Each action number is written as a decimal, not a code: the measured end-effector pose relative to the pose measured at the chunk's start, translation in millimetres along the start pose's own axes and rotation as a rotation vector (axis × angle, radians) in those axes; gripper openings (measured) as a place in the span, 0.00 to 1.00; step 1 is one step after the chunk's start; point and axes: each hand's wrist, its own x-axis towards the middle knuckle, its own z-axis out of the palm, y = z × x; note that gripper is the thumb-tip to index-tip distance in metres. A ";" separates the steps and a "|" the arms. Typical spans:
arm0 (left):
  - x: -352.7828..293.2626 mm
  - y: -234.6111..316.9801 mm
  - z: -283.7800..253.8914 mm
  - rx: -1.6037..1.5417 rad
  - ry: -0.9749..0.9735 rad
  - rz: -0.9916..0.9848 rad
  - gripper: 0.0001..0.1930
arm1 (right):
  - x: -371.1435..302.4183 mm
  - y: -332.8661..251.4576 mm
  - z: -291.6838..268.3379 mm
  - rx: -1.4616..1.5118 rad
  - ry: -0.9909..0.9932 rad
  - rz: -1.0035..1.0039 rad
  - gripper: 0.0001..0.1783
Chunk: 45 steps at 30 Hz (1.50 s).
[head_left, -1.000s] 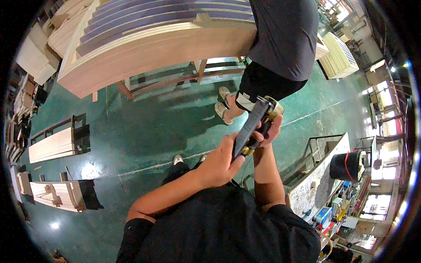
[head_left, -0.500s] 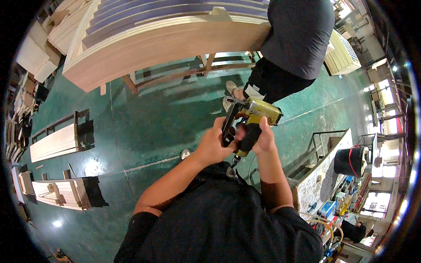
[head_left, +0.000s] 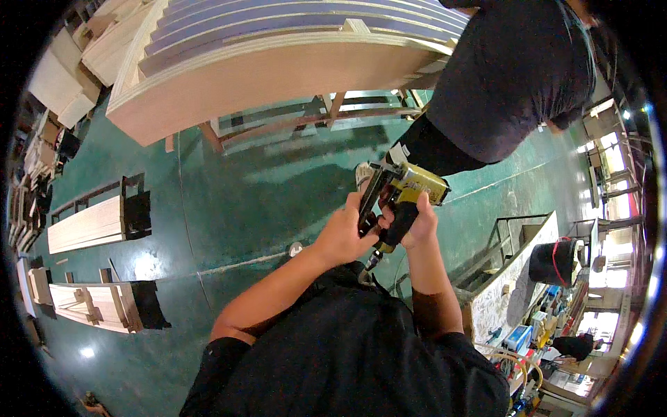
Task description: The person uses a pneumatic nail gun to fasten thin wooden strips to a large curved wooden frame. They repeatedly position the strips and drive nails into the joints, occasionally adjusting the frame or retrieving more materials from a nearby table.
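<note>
I hold a yellow and black air nail gun (head_left: 425, 185) in front of my body, with its air fitting pointing down toward me. My left hand (head_left: 342, 235) is closed on the long dark magazine at the tool's left side. Around the black grip, my right hand (head_left: 421, 226) is wrapped, thumb up beside the yellow head. Part of the grip and some fingers are hidden behind the tool. Beyond it stands a large wooden frame (head_left: 257, 82) with pale slats across its inside.
A co-worker in dark clothes (head_left: 511, 87) leans by the frame's right end. Stacked boards (head_left: 87, 228) lie on low supports at the left, over a green floor (head_left: 236, 208). At the right, a workbench (head_left: 497, 306) carries a black bucket (head_left: 552, 263), tools and hoses.
The co-worker has shifted to the right and bends over more, showing more of the frame's slats. My hands keep the same hold on the nail gun, which sits slightly lower in view.
</note>
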 end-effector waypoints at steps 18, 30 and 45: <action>92.5 -58.3 17.2 -0.645 -0.175 0.063 0.24 | 36.8 -76.4 29.2 -0.327 -0.069 0.043 0.28; 315.8 35.8 -136.4 0.516 0.082 0.217 0.11 | 249.2 -291.0 -34.8 -1.098 -0.437 0.468 0.29; 567.1 8.5 -225.8 1.325 -0.630 0.404 0.17 | 396.5 -350.4 -72.5 -1.286 -0.692 0.385 0.22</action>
